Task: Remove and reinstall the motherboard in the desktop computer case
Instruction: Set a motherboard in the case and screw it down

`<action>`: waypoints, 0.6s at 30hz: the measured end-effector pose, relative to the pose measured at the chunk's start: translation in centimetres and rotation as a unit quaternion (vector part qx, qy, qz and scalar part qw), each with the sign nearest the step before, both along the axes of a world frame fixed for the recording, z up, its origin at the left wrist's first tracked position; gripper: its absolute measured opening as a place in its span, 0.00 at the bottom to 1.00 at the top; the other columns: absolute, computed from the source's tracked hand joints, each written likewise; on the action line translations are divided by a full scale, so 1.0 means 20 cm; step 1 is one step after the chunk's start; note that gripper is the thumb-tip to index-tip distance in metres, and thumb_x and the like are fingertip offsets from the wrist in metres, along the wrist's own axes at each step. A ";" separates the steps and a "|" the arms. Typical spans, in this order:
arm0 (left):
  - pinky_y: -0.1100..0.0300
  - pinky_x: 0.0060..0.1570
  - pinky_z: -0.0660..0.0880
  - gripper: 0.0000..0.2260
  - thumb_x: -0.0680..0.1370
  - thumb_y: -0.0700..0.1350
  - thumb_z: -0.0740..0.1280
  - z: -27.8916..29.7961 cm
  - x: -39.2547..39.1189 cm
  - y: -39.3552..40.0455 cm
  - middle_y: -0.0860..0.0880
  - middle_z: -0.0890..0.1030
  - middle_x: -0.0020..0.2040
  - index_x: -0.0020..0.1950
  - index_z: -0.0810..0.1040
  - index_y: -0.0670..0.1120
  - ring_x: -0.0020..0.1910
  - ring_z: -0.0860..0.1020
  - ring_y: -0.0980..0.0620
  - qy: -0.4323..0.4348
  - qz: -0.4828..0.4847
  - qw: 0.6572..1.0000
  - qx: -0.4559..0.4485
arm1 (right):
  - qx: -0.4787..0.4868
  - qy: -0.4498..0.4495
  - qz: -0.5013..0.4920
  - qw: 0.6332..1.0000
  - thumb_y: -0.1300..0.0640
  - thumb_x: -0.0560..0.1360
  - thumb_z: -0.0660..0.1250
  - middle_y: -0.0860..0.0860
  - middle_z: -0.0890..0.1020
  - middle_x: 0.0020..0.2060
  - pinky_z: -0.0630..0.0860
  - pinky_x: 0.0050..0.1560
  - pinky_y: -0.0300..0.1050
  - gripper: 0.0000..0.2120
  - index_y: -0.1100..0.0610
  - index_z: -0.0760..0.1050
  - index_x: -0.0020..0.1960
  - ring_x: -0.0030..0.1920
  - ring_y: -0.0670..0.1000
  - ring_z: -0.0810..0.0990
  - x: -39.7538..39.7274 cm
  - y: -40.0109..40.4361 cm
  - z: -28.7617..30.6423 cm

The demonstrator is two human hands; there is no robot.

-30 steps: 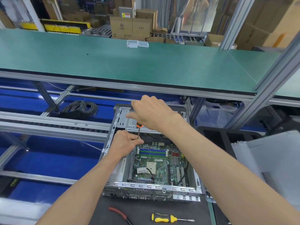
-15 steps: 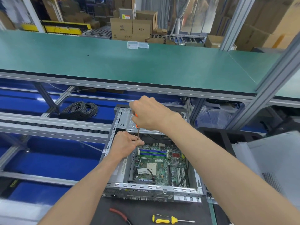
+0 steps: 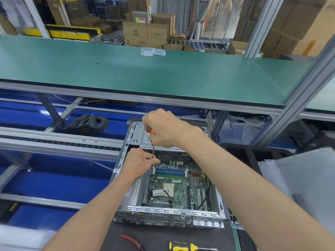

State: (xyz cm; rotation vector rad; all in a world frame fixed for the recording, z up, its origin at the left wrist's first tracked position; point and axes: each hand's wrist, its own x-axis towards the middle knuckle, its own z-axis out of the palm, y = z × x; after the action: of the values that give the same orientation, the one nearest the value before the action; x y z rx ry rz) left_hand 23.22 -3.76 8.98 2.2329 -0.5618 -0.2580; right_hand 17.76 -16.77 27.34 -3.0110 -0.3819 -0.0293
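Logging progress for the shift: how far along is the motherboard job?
Done: the case is open on the bench. In hand: the right hand holds an orange-handled screwdriver upright while the left hand steadies its shaft at the motherboard's far-left corner. Whether that is removal or refitting cannot be told.

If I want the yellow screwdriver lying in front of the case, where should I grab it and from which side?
Grip the yellow screwdriver by its thick handle, probably from above. It lies flat on the dark mat with the handle pointing left and the thin metal shaft pointing right, so the handle gives the fingers the wider, surer hold.
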 end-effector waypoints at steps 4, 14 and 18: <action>0.58 0.39 0.79 0.04 0.70 0.51 0.79 0.00 0.01 0.00 0.55 0.85 0.33 0.40 0.88 0.53 0.34 0.82 0.57 -0.001 -0.005 1.000 0.007 | 0.050 0.010 0.023 0.998 0.61 0.71 0.69 0.49 0.76 0.46 0.70 0.41 0.46 0.09 0.55 0.77 0.51 0.46 0.52 0.74 -0.03 -0.04 0.02; 0.56 0.44 0.80 0.05 0.70 0.52 0.79 0.00 0.00 0.00 0.55 0.85 0.35 0.41 0.88 0.52 0.37 0.83 0.56 -0.008 -0.002 1.000 0.027 | 0.031 0.006 0.013 0.999 0.65 0.72 0.67 0.49 0.76 0.44 0.70 0.41 0.48 0.07 0.55 0.78 0.47 0.47 0.54 0.76 -0.01 -0.02 -0.01; 0.57 0.37 0.78 0.05 0.70 0.52 0.78 0.01 0.00 -0.01 0.55 0.84 0.30 0.40 0.88 0.52 0.33 0.81 0.53 -0.007 -0.010 1.000 0.028 | 0.089 0.021 0.025 0.996 0.61 0.72 0.69 0.49 0.76 0.46 0.75 0.43 0.51 0.08 0.52 0.79 0.49 0.45 0.53 0.76 -0.05 -0.06 0.00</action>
State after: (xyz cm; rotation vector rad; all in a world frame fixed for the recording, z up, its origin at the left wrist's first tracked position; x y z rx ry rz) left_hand 23.17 -3.94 9.10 2.2860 -0.5924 -0.2712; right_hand 16.76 -17.89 27.43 -2.8211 -0.4250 0.0025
